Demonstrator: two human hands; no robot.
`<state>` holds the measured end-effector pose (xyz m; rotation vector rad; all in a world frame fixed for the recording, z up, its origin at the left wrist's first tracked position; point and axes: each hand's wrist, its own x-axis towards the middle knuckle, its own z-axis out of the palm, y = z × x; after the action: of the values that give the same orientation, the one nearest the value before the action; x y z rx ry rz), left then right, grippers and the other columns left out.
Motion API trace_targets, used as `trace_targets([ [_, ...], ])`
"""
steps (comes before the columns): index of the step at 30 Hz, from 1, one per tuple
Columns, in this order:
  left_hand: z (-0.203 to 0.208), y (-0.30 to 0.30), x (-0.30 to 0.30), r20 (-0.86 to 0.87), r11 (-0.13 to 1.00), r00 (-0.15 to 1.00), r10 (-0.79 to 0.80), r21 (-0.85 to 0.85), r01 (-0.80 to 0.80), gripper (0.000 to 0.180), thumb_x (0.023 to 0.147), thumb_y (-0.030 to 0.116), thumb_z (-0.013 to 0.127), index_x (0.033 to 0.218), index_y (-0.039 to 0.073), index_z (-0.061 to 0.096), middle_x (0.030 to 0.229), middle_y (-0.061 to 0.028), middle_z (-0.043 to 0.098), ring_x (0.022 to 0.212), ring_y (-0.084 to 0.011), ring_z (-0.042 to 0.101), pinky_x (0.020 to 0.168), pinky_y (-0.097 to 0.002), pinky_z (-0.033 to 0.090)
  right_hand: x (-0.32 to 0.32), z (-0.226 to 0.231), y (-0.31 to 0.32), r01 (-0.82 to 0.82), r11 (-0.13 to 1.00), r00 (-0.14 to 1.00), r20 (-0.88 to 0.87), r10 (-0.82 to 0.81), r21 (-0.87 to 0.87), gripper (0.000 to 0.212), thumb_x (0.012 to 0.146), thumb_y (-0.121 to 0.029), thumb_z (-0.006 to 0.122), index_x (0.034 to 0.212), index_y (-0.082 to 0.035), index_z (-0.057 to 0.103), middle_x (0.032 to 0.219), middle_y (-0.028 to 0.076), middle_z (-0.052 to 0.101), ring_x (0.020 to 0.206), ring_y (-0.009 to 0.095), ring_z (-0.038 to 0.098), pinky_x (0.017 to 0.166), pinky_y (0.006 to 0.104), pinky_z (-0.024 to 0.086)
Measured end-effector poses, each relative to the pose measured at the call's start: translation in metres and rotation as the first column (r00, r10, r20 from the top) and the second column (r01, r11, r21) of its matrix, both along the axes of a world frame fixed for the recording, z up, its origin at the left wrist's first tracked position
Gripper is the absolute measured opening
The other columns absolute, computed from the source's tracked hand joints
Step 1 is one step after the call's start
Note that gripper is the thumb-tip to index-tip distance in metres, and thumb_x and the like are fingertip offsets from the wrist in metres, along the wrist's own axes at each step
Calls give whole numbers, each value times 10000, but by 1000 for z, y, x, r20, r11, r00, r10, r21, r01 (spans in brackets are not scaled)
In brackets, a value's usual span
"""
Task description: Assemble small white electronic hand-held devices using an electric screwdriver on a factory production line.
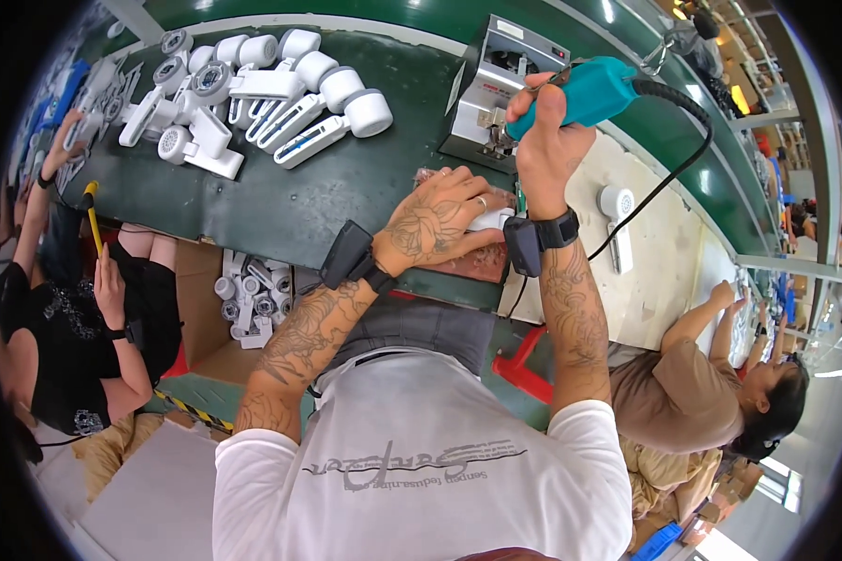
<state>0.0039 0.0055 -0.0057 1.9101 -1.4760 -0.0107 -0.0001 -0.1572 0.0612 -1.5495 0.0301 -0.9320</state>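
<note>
My right hand (550, 145) is wrapped round a teal electric screwdriver (594, 89), held tilted. Its tip end is beside the front of a silver screw feeder (510, 70), where my fingers partly hide it. Lower down, my left hand (435, 220) presses over a white part (489, 221), gripping it on a reddish pad (468, 265) at the bench edge. Most of that part is under my palm and fingers, so its full shape is hidden.
Several white round-headed handheld units (290, 103) lie piled on the green bench (346, 201). Another such unit (617, 224) rests at right. A cardboard box (206, 318) holds more below. The screwdriver's black cable (692, 154) loops rightward. Co-workers (702, 393) sit on both sides.
</note>
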Motion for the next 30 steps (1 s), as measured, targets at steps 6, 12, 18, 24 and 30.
trace_targets([
  [6,3,-1,0,18,1000,1000,-11,24,11,455,921,444,667,1236,116,668,1107,-65,606,1113,-268,545,997,-422,435,-1,-9,-7,-37,999,999,-12,37,-13,400,1035,-381,621,991,15,590,744,61,591,660,168,577,615,307,484],
  [12,1,-1,-1,-61,1000,998,19,25,-17,468,909,449,681,1234,112,673,1100,-67,611,1099,-278,551,1000,-429,438,-34,8,11,0,991,992,-125,18,135,430,1027,-397,632,1029,33,621,743,58,607,644,151,578,588,290,468],
  [18,1,-5,0,-54,1000,998,-14,-7,13,443,910,451,685,1206,122,693,1107,-69,621,1093,-278,562,990,-432,448,-76,3,1,24,985,997,-79,-11,172,497,983,-418,697,1085,62,617,736,59,606,635,158,591,569,286,461],
  [24,2,-2,-1,-73,999,997,11,38,-8,459,908,452,686,1227,121,688,1124,-72,624,1115,-272,559,991,-429,447,-80,-5,1,-3,981,996,-89,21,194,485,982,-404,703,1083,61,608,747,64,607,645,159,593,585,291,474],
  [30,3,-3,-3,-36,998,999,10,57,-8,473,909,455,681,1253,129,679,1131,-71,622,1122,-271,556,992,-434,447,-82,-17,0,-14,984,996,-86,29,176,507,981,-453,685,1037,40,582,749,71,588,645,178,574,606,323,479],
])
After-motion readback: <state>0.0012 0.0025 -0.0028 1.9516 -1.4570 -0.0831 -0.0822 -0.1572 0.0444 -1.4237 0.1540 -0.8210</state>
